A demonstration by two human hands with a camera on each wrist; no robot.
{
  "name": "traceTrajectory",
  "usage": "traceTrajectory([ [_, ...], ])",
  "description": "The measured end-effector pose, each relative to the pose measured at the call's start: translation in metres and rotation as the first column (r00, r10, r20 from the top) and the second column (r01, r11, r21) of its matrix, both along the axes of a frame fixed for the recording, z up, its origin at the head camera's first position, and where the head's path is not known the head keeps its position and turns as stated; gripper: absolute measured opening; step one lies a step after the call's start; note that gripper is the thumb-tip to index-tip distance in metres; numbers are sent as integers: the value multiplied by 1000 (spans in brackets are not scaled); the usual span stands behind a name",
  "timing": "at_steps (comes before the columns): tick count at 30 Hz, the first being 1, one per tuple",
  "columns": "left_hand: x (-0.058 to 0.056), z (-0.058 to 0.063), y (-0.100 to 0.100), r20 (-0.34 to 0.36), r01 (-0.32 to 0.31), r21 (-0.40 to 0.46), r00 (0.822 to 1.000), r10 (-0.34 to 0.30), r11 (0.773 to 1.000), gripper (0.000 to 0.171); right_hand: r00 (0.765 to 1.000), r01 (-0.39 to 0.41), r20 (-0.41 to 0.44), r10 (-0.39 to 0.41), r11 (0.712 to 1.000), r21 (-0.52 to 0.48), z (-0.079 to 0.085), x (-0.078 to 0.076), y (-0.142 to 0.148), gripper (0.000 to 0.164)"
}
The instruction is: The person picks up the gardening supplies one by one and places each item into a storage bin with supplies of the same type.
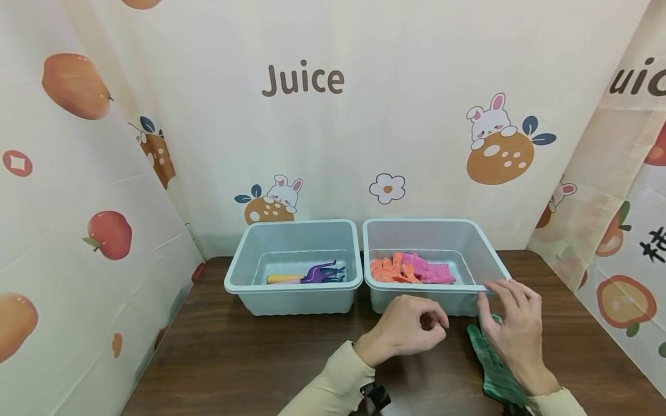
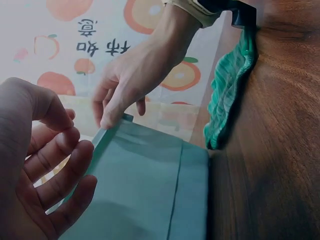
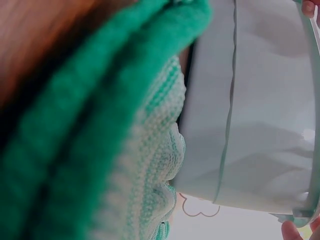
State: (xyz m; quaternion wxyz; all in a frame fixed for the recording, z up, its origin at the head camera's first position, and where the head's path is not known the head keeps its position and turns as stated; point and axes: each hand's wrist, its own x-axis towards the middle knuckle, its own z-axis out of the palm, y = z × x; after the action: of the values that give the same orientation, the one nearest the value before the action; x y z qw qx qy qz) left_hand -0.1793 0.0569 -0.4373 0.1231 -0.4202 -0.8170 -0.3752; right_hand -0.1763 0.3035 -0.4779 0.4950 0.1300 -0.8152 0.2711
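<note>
At the front right corner of the right-hand light blue plastic bin (image 1: 416, 292), my right hand (image 1: 515, 323) grips the rim between thumb and fingers; the left wrist view shows this right hand (image 2: 140, 75) at the same corner. My left hand (image 1: 408, 326) hovers before the bin's front wall, its fingers loosely curled and holding nothing. Inside that bin lie an orange glove (image 1: 392, 270) and a pink glove (image 1: 429, 270). A green knitted glove (image 1: 494, 364) lies on the table, partly under my right hand and wrist; it looms close in the right wrist view.
A second light blue bin (image 1: 296, 299) stands just left of the first. It holds small hand rakes, one with a purple head (image 1: 317, 274) and a yellow handle (image 1: 283, 278). Both bins stand on a dark wooden table (image 1: 218, 358), with a fruit-printed curtain (image 1: 406, 115) behind and at the sides.
</note>
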Motion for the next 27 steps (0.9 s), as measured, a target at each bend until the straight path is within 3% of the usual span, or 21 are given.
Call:
traceTrajectory([
  [15, 3, -6, 4, 61, 44, -78, 997, -39, 996, 17, 1000, 1, 19, -1, 1000, -2, -2, -1, -1, 49],
  [27, 10, -11, 18, 164, 83, -156, 985, -57, 984, 23, 1000, -1, 0, 1, 1000, -3, 0, 0, -2, 49],
])
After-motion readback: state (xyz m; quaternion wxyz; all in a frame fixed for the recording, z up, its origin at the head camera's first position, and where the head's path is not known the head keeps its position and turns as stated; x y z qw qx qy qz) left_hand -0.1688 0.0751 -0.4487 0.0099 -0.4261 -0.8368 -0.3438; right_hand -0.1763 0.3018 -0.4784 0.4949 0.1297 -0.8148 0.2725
